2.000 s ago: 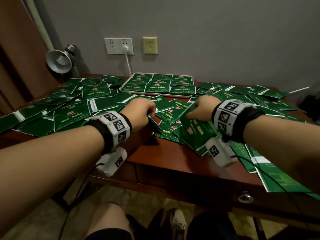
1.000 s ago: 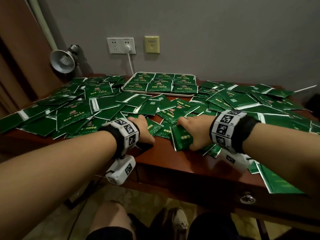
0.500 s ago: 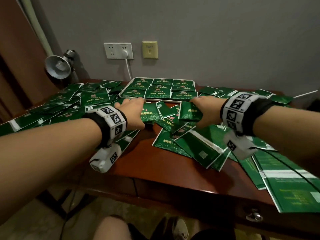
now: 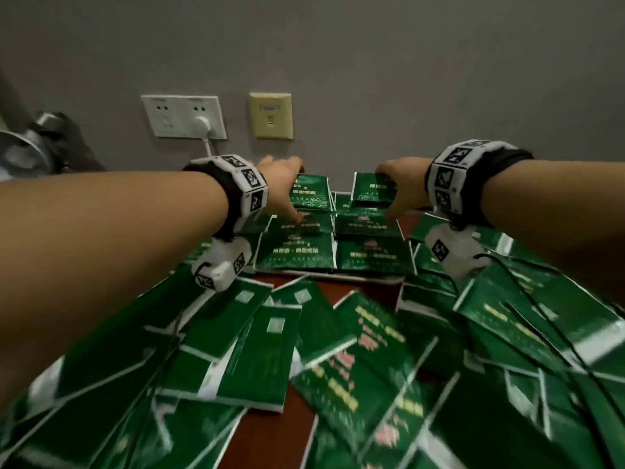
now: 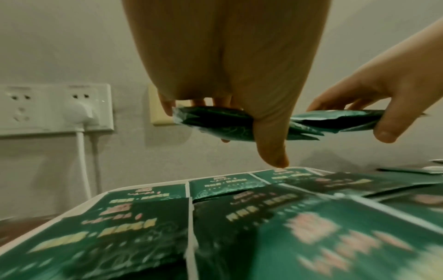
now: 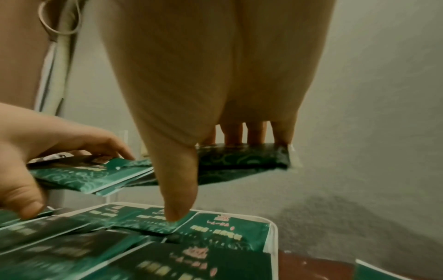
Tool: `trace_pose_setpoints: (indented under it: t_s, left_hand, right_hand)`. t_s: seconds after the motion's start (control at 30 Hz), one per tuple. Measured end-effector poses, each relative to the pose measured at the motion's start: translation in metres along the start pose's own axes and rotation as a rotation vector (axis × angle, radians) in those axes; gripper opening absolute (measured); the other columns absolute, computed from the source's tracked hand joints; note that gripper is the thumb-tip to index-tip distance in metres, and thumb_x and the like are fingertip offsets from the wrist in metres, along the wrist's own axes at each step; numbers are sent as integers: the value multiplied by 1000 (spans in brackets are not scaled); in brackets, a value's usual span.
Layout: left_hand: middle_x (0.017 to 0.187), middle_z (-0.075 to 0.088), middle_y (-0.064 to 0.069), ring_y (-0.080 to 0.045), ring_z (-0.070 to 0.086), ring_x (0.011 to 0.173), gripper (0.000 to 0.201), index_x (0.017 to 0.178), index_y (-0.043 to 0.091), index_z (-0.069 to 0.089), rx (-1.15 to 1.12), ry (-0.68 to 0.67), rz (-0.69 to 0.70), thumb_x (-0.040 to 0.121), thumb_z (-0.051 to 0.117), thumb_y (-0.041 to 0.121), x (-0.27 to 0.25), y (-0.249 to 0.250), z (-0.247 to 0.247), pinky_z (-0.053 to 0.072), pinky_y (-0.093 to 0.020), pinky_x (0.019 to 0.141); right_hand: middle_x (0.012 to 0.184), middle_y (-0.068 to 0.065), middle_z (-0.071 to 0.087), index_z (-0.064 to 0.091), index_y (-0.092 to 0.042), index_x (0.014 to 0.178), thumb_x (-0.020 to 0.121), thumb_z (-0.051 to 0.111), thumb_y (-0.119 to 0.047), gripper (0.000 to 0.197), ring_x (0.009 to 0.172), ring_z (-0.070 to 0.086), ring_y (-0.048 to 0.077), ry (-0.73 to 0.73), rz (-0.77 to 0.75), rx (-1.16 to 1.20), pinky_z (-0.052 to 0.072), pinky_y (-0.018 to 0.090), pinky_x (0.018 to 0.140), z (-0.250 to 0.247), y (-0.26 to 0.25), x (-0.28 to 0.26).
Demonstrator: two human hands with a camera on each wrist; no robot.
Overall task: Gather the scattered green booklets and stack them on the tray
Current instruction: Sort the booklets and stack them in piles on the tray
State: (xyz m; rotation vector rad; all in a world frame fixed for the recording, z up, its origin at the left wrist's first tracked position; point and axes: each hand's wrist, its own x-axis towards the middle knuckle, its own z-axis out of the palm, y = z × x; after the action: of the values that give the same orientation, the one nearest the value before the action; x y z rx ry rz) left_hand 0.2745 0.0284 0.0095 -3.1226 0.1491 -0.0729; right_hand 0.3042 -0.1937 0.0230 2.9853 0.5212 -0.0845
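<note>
We hold both hands out over the tray (image 4: 341, 277), which sits at the far edge of the desk (image 4: 267, 431) against the wall. Our left hand (image 4: 282, 184) grips a small bundle of green booklets (image 4: 310, 196), fingers on top and thumb underneath, as the left wrist view shows; the bundle (image 5: 215, 123) hangs above the tray, clear of the booklets lying in it. Our right hand (image 4: 400, 187) holds a second bundle (image 4: 372, 191) the same way, fingers over the top and thumb below, and the two bundles come close together over the far part of the tray; in the right wrist view the right bundle (image 6: 242, 161) sits just beside the left one (image 6: 95, 174). We cannot tell how many booklets each hand holds. The tray has a white rim (image 6: 273, 233) and is covered with booklets laid flat in rows (image 4: 297, 252), face up. Loose booklets (image 4: 236, 343) overlap across the near part of the desk and along both sides, with bare red-brown wood showing in a few gaps. On the wall behind are a white socket plate (image 4: 184, 116) with a plug in it and a cream plate (image 4: 270, 115) beside it. A lamp (image 4: 23, 154) shows at the far left, partly cut off by the frame.
</note>
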Motion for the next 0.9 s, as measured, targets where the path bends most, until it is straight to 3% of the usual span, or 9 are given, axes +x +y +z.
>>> trace_pose_setpoints:
  t_s: [0.2, 0.33, 0.43, 0.63, 0.7, 0.77, 0.83, 0.9]
  left_hand:
    - [140, 48, -8, -30, 43, 126, 96, 143, 17, 33, -25, -59, 34, 68, 84, 44, 95, -15, 35, 39, -41, 100]
    - [147, 44, -8, -33, 45, 129, 107, 148, 19, 26, -12, -117, 46, 63, 86, 47, 117, -19, 46, 39, -47, 107]
    - [150, 40, -7, -33, 44, 131, 103, 150, 24, 22, -2, -130, 39, 69, 83, 42, 111, -23, 44, 39, -47, 107]
    - [143, 47, -8, -33, 41, 127, 86, 149, 24, 27, 146, -62, 58, 80, 75, 41, 50, -16, -1, 37, -43, 103]
    - [140, 50, -8, -32, 44, 125, 79, 147, 21, 33, 174, -100, 67, 82, 73, 42, 14, -4, -17, 37, -38, 101]
    - [139, 51, -8, -30, 48, 123, 72, 143, 20, 39, 180, -153, 90, 83, 73, 41, -30, 11, -24, 40, -35, 99]
    - [139, 50, -7, -28, 50, 122, 69, 141, 20, 43, 168, -201, 111, 83, 73, 40, -76, 28, -23, 42, -34, 97]
    - [138, 50, -6, -26, 51, 121, 66, 139, 22, 45, 153, -243, 146, 82, 72, 40, -123, 44, -14, 44, -34, 99]
  right_hand:
    - [135, 12, 53, 37, -9, 144, 76, 80, -36, 84, 119, 53, 31, -28, -16, -4, 43, 37, 95, 20, 8, 87]
    - [144, 7, 47, 29, -19, 149, 75, 79, -42, 93, 124, 51, 29, -116, -36, -18, 42, 40, 102, 33, 6, 108]
    - [144, 7, 47, 27, -21, 150, 80, 76, -38, 88, 125, 50, 30, -92, -30, -65, 42, 40, 103, 33, 4, 104]
    - [143, 6, 49, 30, -20, 150, 87, 70, -25, 74, 121, 53, 28, -65, -78, -122, 43, 34, 95, 5, -9, 32]
    - [143, 7, 48, 29, -19, 150, 88, 69, -25, 74, 118, 55, 27, -104, -112, -145, 44, 32, 88, -1, -22, -9]
    - [144, 7, 47, 29, -17, 150, 88, 69, -29, 75, 120, 54, 26, -146, -162, -174, 44, 31, 89, -2, -37, -54]
    - [140, 6, 50, 34, -18, 148, 86, 70, -33, 73, 120, 53, 25, -178, -217, -174, 44, 32, 94, -1, -51, -101]
    - [132, 6, 56, 42, -18, 143, 84, 70, -36, 68, 110, 56, 23, -206, -258, -165, 45, 31, 87, 4, -62, -147]
